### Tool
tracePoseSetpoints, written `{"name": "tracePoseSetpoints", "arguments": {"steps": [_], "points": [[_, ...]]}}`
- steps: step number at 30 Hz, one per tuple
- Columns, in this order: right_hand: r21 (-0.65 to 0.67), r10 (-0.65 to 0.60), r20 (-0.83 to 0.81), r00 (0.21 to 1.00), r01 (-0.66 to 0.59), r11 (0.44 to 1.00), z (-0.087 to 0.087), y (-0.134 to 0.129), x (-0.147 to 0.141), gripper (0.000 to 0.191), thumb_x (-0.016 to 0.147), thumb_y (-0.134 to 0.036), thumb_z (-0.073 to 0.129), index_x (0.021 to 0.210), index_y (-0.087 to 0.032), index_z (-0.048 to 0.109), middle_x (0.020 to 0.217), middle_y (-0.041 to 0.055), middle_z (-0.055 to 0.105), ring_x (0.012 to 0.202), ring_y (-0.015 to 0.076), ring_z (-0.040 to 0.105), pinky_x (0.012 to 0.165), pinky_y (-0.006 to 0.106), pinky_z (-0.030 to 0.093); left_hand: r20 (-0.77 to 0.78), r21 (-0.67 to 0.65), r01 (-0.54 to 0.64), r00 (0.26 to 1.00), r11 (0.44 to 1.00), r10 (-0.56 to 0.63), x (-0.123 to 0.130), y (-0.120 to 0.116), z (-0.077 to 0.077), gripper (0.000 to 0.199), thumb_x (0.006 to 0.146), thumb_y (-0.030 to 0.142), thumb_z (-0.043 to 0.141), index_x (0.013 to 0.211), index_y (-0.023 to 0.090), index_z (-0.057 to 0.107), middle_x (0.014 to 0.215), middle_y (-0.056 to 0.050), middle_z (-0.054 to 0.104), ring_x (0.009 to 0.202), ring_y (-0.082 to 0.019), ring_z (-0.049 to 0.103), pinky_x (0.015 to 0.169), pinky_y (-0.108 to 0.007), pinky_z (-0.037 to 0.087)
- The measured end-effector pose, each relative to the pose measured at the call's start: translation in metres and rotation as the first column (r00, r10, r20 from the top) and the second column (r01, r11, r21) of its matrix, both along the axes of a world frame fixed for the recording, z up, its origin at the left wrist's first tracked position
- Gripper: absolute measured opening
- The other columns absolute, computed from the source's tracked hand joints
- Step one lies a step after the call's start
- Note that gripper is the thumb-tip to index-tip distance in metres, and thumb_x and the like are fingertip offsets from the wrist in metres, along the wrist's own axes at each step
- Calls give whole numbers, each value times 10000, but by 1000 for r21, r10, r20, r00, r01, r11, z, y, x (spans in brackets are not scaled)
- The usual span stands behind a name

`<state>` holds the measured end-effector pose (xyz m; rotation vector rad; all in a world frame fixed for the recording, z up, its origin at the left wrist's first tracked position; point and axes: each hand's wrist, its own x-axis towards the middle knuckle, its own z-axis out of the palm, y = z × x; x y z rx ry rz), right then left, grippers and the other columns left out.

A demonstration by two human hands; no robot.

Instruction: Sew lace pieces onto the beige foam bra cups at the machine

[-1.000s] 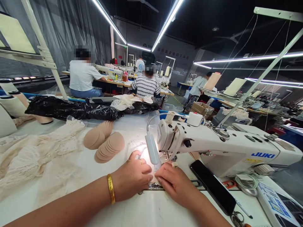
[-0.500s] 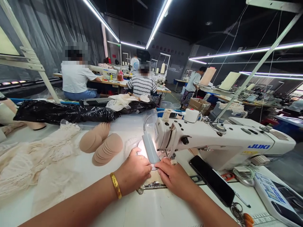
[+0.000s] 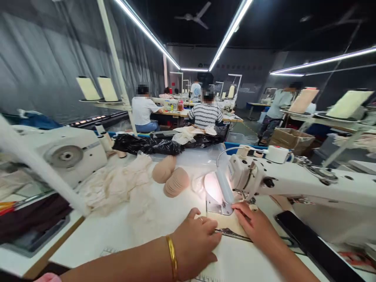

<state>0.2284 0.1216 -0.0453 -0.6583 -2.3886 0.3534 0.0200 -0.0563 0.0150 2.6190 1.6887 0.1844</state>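
Lying beneath the lamp (image 3: 224, 186) of the sewing machine (image 3: 305, 181), the pale round piece (image 3: 212, 185) could shift or pucker, since the left hand (image 3: 194, 243) is half open, apparently empty and apart from it. Beside the metal plate (image 3: 216, 208), the right hand (image 3: 260, 226) has its fingertips narrowly set, contents impossible to tell; their closeness to the machine's working end risks a nick.

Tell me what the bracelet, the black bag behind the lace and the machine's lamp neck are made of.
Bracelet: gold-coloured metal, polished, going by its bright highlights; solid or plated, I can't tell.
Black bag: thin glossy plastic film, judging by the sharp crinkles and glints.
Lamp neck: probably flexible metal tubing, silvery, since it holds a smooth arch.
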Motion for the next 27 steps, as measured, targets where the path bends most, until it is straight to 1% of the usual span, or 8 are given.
{"name": "tracePoseSetpoints", "arguments": {"steps": [3,6,9,13,16,20,24,27], "points": [[-12,-36,-51,998,36,999,-19,17,5,218,985,-350,494,995,-332,711,894,58,770,774,304,746,636,426,593,81,3,-138,987,990,137,-17,-48,4,312,958,431,665,1181,219,613,1370,-96,655,1151,-297,663,1039,-573,428],[-15,-30,0,1000,30,999,-24,25,9,226,987,-347,515,1007,-357,740,892,58,782,742,281,757,597,368,591,171,118,-355,927,927,333,-43,-90,2,290,951,262,634,1240,244,613,1400,-109,643,1214,-318,634,1044,-575,444],[51,-89,68,994,86,995,-14,21,10,285,1009,-333,485,1026,-315,768,930,72,789,747,255,756,583,321,573,198,191,-492,867,849,458,-62,-122,-8,378,907,119,590,1264,239,623,1366,-126,660,1200,-329,640,1009,-570,501],[299,-111,167,980,57,953,5,7,24,372,998,-324,425,1000,-220,781,835,105,763,748,284,719,648,377,555,277,195,-479,864,856,421,-72,-147,-18,382,929,136,556,1274,277,642,1347,-84,675,1203,-284,652,999,-466,571],[324,-125,253,959,38,945,7,1,55,334,959,-302,451,982,-214,773,883,106,766,808,295,710,716,408,554,334,224,-533,829,816,449,-87,-155,-16,498,928,49,430,1305,292,646,1372,-65,662,1231,-232,642,1030,-397,567],[300,-161,302,940,67,952,-3,0,93,278,930,-319,522,1031,-221,762,980,118,766,886,304,709,787,416,565,288,239,-585,805,775,519,-121,-148,-13,557,879,13,408,1289,267,687,1407,-101,636,1250,-299,618,1012,-512,553],[417,-342,315,885,195,888,-4,6,90,297,959,-196,458,1040,-147,740,954,169,740,868,333,684,758,437,539,273,196,-543,830,817,486,-134,-132,-13,359,912,76,462,1024,228,767,1256,-117,708,1143,-314,653,946,-518,559],[473,-452,306,838,278,836,12,2,70,347,922,-70,407,1061,-120,721,922,173,720,845,338,665,726,439,510,299,240,-510,848,826,437,-124,-125,-6,318,898,68,471,967,220,742,1191,-103,715,1110,-296,648,937,-490,545]]}}
